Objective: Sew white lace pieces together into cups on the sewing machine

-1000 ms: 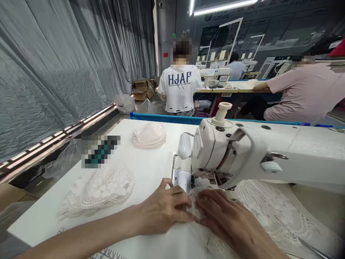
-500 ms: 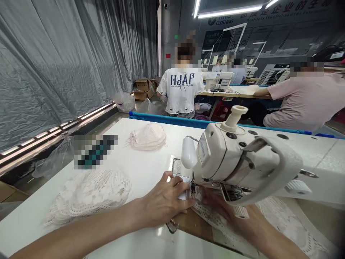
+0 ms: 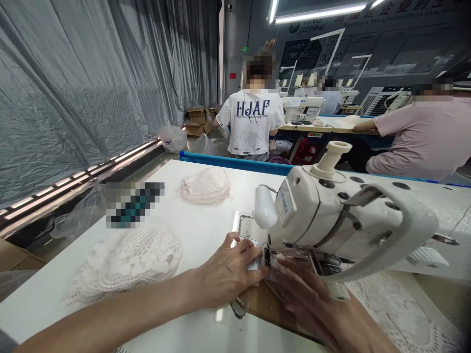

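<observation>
My left hand (image 3: 228,272) lies on the white table (image 3: 206,220) with fingers curled, their tips pressing white lace fabric (image 3: 397,304) by the needle of the white sewing machine (image 3: 342,220). My right hand (image 3: 312,304) lies flat on the same lace just right of the needle, partly under the machine head. The lace spreads away to the right beneath the machine arm. The needle itself is mostly hidden by the fingers.
A heap of white lace pieces (image 3: 128,260) lies at my left, a smaller pinkish pile (image 3: 206,186) farther back. A blurred dark object (image 3: 132,203) sits near the table's left edge. Three people sit at benches beyond, one in a white shirt (image 3: 253,122).
The view has swung closer over the machine head. Both hands have slid forward with the lace to the needle, the right hand now partly under the head.
</observation>
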Available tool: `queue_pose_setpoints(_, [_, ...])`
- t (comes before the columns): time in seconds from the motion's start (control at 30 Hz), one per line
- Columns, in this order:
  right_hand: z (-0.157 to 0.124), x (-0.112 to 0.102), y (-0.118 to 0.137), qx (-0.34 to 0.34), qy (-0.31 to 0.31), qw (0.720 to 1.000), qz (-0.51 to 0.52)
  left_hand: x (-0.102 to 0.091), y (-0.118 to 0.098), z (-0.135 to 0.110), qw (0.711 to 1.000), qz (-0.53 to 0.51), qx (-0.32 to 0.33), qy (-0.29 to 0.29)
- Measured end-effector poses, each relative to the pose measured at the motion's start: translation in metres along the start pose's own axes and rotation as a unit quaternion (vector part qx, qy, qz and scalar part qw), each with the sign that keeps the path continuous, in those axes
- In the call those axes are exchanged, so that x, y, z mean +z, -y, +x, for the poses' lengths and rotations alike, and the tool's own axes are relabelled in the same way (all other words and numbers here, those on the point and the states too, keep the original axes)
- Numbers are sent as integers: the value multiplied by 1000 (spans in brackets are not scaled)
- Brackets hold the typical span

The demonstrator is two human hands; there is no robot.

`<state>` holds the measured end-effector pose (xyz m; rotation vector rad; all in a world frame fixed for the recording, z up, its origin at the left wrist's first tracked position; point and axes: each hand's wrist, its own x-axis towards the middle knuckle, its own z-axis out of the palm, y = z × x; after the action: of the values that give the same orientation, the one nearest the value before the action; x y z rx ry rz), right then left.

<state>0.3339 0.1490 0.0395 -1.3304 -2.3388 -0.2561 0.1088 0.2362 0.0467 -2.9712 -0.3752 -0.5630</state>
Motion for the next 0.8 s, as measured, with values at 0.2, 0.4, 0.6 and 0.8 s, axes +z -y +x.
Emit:
queue_pose_setpoints(0.2, [-4, -5, 14, -115, 2, 991, -75, -4, -1, 0, 1000, -20, 13, 3])
queue_pose_setpoints(0.4, [-8, -2, 9, -115, 12, 989, -95, -5, -2, -2, 999, -32, 14, 7])
queue_pose_setpoints(0.6, [-6, -2, 14, -97, 16, 991, -96, -2, -3, -2, 999, -41, 5, 8])
queue_pose_setpoints(0.8, [0, -2, 16, -73, -6, 991, -115, -2, -1, -1, 1000, -23, -13, -3])
